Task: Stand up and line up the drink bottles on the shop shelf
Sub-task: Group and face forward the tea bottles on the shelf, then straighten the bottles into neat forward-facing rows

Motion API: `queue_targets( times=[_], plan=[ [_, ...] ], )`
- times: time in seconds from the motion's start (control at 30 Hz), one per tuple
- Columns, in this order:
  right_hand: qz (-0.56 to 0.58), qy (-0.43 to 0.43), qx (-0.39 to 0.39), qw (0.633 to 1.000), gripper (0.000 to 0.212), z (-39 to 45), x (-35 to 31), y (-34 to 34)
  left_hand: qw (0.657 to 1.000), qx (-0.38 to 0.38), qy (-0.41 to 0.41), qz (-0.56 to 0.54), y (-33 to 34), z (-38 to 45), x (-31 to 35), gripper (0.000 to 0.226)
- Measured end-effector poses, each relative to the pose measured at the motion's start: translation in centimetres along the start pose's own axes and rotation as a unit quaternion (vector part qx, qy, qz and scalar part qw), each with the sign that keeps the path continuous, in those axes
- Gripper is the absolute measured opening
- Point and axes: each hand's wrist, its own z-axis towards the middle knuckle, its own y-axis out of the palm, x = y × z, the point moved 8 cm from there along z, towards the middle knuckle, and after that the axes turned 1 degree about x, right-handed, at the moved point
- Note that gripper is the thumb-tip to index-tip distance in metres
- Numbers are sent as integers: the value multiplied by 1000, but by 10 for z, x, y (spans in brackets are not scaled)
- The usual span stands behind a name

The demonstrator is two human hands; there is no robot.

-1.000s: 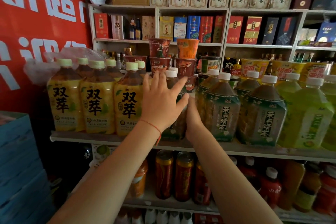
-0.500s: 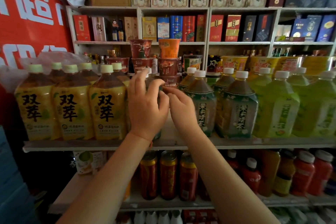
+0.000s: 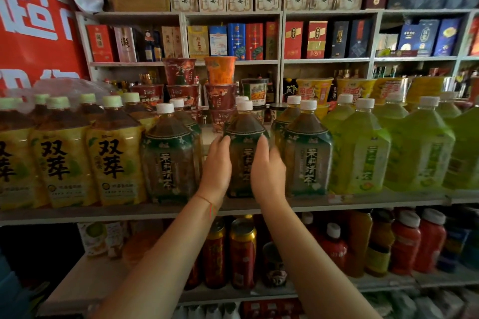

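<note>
Bracing the dark tea bottle between both palms, we set our left hand and right hand flat on its sides, fingers straight. Full and likely heavy, with slick plastic; hold low on the label. White cap, green label; upright on the shelf.

The pale shelf runs across the view and carries a row of upright drink bottles. At 9 o'clock stand the yellow-labelled bottles, in the middle the dark green-labelled tea bottles, and toward 3 o'clock the bright green bottles, side by side along the front edge.
</note>
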Motion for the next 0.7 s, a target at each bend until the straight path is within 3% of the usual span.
queue_targets(
  times=[0.1, 0.23, 0.33, 0.43, 0.7],
  plan=[
    [18, 14, -44, 999, 51, -4, 10, 11, 998, 41, -19, -51, -7, -4, -4, 44],
    [11, 20, -64, 998, 77, 6, 16, 25, 993, 55, -61, -80, -10, -5, -11, 57],
    [53, 124, -57, 989, 93, 22, 27, 27, 988, 48, -108, -99, -9, -7, -15, 67],
    [109, 220, -49, 968, 90, 31, 38, 27, 984, 38, -132, -117, -7, -7, -18, 61],
    [160, 256, -120, 946, 74, 22, 36, 35, 984, 42, -129, -111, -7, -8, -18, 67]
  ],
)
